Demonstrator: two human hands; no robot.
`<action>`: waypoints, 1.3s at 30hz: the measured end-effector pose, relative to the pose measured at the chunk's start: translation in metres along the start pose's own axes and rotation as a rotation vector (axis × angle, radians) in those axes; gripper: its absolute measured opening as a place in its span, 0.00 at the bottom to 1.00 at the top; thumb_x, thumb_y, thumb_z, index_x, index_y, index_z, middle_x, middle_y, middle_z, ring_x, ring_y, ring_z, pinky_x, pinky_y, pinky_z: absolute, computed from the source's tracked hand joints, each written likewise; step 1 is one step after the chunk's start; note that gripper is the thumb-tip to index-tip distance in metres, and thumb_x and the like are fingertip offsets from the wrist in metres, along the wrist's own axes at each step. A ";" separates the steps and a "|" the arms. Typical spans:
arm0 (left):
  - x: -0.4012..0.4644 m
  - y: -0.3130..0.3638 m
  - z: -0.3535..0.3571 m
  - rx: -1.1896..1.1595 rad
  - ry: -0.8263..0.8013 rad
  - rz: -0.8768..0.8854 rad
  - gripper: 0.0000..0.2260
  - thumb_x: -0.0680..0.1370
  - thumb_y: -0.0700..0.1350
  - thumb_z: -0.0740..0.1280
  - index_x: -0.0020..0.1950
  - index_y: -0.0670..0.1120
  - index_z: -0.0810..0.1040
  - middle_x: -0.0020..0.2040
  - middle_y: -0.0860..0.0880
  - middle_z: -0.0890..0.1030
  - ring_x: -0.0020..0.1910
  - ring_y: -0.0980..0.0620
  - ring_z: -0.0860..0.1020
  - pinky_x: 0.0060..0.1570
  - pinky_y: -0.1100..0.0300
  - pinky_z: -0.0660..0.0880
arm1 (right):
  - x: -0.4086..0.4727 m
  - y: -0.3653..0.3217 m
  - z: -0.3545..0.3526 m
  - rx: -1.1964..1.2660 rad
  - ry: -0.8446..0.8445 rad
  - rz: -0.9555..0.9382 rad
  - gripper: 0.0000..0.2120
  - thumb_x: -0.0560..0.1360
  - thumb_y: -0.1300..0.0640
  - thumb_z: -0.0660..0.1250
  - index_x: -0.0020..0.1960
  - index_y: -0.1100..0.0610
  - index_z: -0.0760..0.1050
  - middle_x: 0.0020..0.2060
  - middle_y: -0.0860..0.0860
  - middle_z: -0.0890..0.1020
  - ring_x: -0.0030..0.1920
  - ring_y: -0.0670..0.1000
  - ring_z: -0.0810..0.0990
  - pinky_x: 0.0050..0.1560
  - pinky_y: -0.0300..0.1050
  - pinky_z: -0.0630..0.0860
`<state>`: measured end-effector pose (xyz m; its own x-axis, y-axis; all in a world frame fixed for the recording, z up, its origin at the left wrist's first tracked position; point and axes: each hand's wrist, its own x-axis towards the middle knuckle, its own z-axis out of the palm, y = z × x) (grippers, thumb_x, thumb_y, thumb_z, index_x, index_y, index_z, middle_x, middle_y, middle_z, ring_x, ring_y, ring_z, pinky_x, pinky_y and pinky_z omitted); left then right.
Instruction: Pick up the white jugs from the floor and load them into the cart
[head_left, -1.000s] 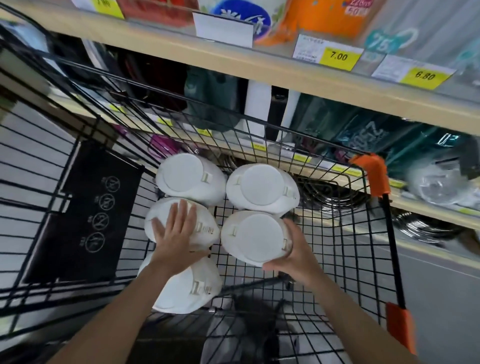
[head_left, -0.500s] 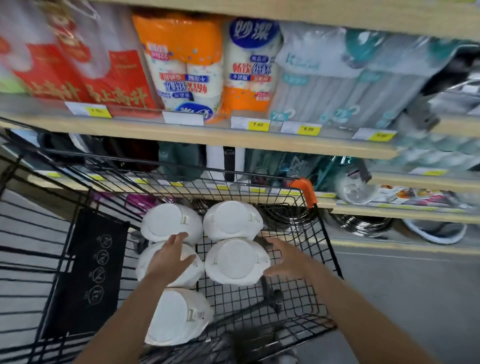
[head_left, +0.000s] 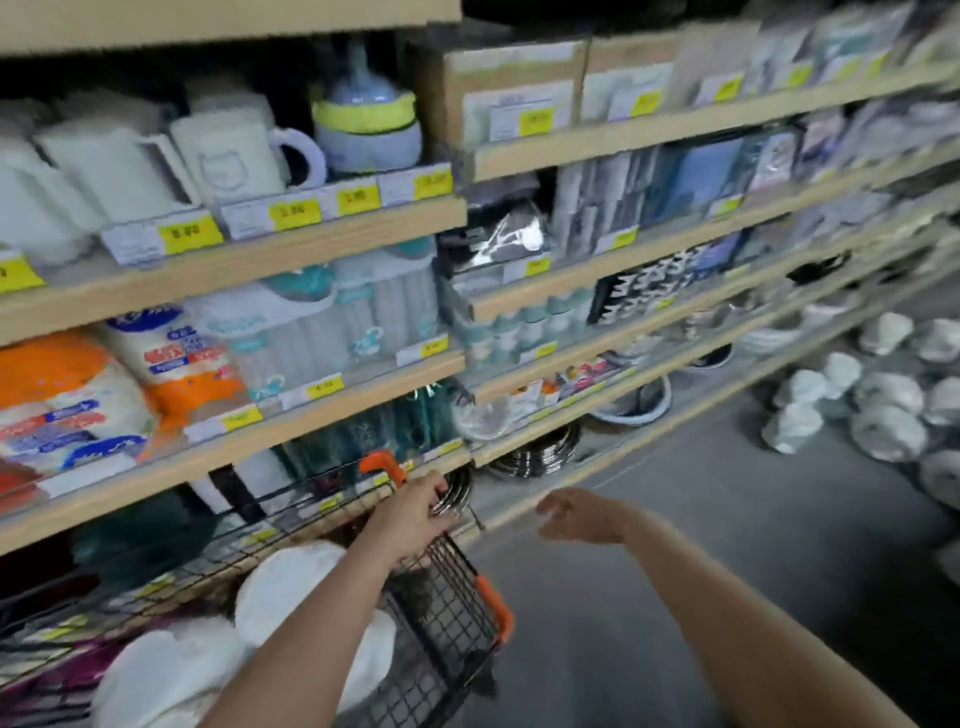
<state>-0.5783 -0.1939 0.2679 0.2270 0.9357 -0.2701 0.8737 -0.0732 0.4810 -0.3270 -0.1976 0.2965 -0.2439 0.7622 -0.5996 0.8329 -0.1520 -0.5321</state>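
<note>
Here, the left hand (head_left: 410, 512) grips the cart (head_left: 457, 603) rim at its far right corner, while the right hand (head_left: 576, 517) hangs empty and relaxed over grey floor (head_left: 727, 545). White jugs (head_left: 291, 582) fill the cart, near left. More jugs (head_left: 883, 405) sit on the floor, far right. Wooden shelves (head_left: 270, 257) with yellow price tags (head_left: 189, 233) line the aisle. The picture is blurred.

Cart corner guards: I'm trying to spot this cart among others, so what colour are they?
Orange, on the black wire cart; the plastic corner guards show best in the head view.
</note>
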 end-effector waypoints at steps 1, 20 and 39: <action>0.016 0.028 0.008 -0.003 -0.010 0.044 0.16 0.77 0.51 0.66 0.63 0.49 0.69 0.57 0.49 0.76 0.50 0.51 0.76 0.46 0.58 0.71 | -0.010 0.018 -0.013 0.041 0.061 -0.020 0.20 0.75 0.54 0.69 0.65 0.56 0.73 0.59 0.55 0.78 0.59 0.54 0.77 0.51 0.34 0.71; 0.268 0.427 0.174 -0.136 -0.186 0.406 0.14 0.75 0.47 0.70 0.57 0.47 0.72 0.45 0.59 0.74 0.43 0.58 0.76 0.46 0.66 0.71 | -0.077 0.397 -0.252 0.412 0.510 0.224 0.18 0.76 0.52 0.67 0.65 0.52 0.72 0.56 0.48 0.76 0.49 0.48 0.78 0.49 0.38 0.72; 0.599 0.747 0.229 0.011 -0.422 0.787 0.14 0.75 0.46 0.68 0.60 0.48 0.72 0.51 0.52 0.75 0.48 0.50 0.77 0.51 0.58 0.73 | -0.013 0.636 -0.501 0.721 0.723 0.587 0.18 0.75 0.54 0.68 0.64 0.56 0.72 0.58 0.54 0.78 0.54 0.53 0.79 0.53 0.43 0.75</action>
<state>0.3090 0.2324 0.2749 0.9004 0.4082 -0.1503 0.4012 -0.6460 0.6494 0.4550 0.0112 0.2649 0.6150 0.6015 -0.5099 0.1936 -0.7420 -0.6418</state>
